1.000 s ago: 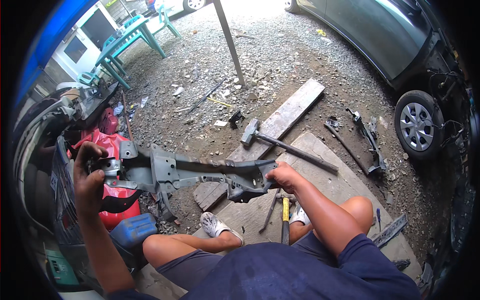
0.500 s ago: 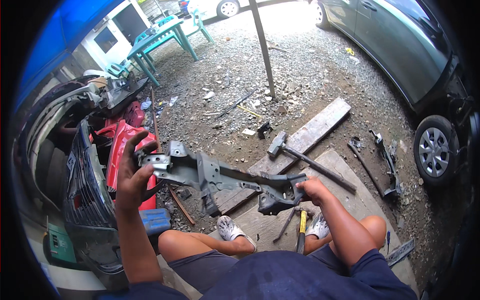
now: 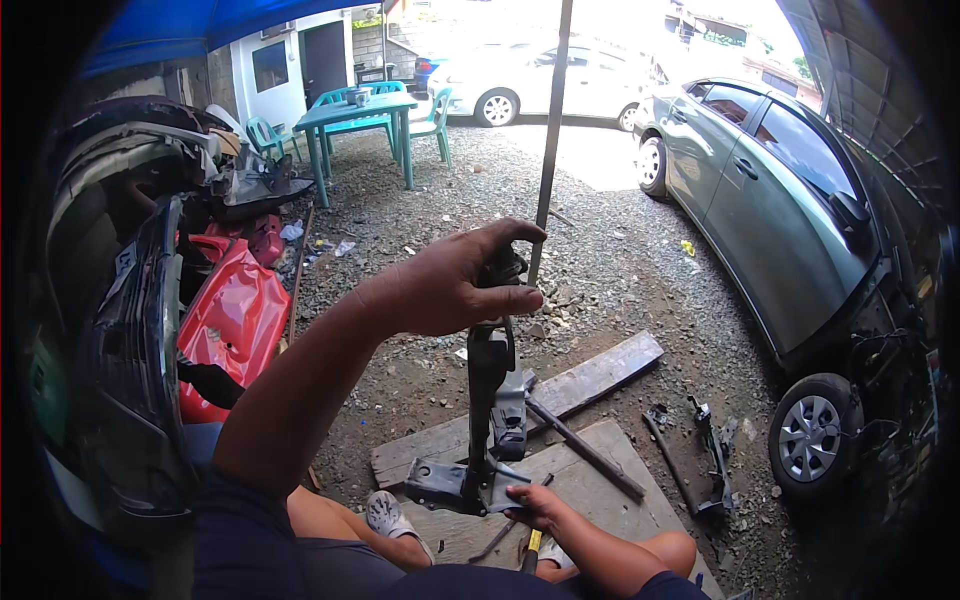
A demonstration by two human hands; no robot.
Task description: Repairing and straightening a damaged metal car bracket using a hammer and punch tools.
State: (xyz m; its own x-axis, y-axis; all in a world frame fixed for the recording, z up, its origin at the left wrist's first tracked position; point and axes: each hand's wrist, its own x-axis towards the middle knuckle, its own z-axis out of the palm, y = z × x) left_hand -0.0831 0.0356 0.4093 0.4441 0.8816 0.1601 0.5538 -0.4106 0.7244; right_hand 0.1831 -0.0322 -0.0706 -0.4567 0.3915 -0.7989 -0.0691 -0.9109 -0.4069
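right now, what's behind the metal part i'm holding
Behind the metal part, a wooden plank shows on both sides and a dark handle at right. Part of the plank and the handle's upper end are covered.

Gravel ground (image 3: pixel 590 230) runs back to a white wall (image 3: pixel 246 98) with a window (image 3: pixel 270 65) and dark doorway (image 3: pixel 324 68). A teal table (image 3: pixel 388 106) and chairs (image 3: pixel 441 122) stand nearby; a blue canopy (image 3: pixel 150 38) hangs upper left, and bright daylight floods the far end.

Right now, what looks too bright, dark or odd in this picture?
Head view: glare washes out the white car and nearby ground; head view: the held metal part looks dark; head view: the lens leaves a black, curved border.
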